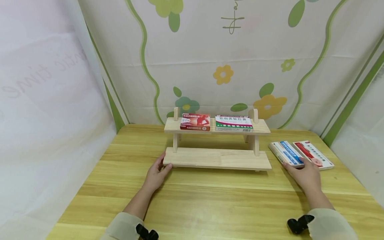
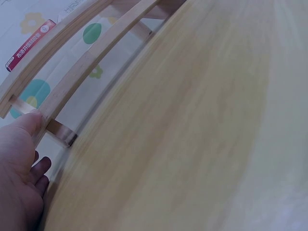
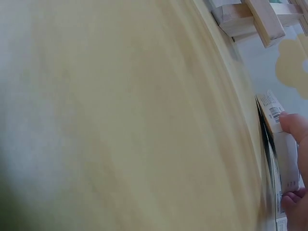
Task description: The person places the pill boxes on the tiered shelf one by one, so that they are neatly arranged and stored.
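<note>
A two-tier wooden shelf point(image 1: 217, 158) stands on the table. My left hand point(image 1: 156, 174) grips the left end of its lower board, thumb at the front corner; in the left wrist view the thumb lies on the board's edge and the other fingers are lower down. To the right of the shelf, my right hand point(image 1: 306, 174) pinches the near end of a blue-and-white medicine box point(image 1: 286, 153). The right wrist view shows the thumb and fingertips on opposite sides of this white box point(image 3: 287, 156). Close beside it lies a red-and-white medicine box point(image 1: 313, 155).
On the shelf's upper board sit a red medicine box point(image 1: 195, 122) at left and a white, green and purple medicine box point(image 1: 234, 123) at right. Behind the wooden table point(image 1: 210, 206) hangs a flower-patterned white cloth point(image 1: 192, 60), with more cloth at both sides.
</note>
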A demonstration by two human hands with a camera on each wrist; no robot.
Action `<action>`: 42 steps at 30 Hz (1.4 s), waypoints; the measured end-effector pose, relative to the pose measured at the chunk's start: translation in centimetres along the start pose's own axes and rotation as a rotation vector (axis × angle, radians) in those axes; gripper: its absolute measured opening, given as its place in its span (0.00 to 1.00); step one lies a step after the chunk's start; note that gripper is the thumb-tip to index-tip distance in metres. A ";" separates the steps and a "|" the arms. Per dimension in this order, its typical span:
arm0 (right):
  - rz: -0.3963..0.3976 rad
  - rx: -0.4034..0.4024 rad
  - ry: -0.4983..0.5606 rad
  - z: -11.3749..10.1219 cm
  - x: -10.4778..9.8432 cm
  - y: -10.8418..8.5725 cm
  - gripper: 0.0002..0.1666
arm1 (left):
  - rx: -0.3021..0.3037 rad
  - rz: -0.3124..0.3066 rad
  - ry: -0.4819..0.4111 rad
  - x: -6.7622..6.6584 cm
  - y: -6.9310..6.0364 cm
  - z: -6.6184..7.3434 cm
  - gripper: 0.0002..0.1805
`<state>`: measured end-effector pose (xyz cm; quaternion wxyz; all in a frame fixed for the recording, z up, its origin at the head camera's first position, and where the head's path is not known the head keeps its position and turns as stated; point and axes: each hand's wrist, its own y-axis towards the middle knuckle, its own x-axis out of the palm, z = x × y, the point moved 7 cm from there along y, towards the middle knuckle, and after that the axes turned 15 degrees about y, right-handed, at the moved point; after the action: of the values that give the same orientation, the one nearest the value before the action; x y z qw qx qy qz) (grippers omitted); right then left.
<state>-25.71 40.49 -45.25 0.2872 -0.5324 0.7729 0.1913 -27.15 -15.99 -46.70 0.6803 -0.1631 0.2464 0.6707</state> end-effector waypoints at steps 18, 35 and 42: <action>0.062 -0.032 0.060 -2.6 -3.1 0.0 0.57 | 0.007 -0.001 -0.002 0.0 0.1 0.0 0.40; 0.095 -0.213 0.057 -9.5 -7.0 -1.0 0.53 | 0.007 0.001 0.002 -0.2 -0.3 0.6 0.37; 0.063 -0.245 0.059 -13.2 -7.3 -2.2 0.52 | 0.006 0.007 0.005 -0.1 -0.1 0.0 0.38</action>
<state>-24.92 36.96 -30.47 0.1908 -0.5444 0.7682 0.2776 -27.08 -16.09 -46.66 0.6779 -0.1617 0.2506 0.6719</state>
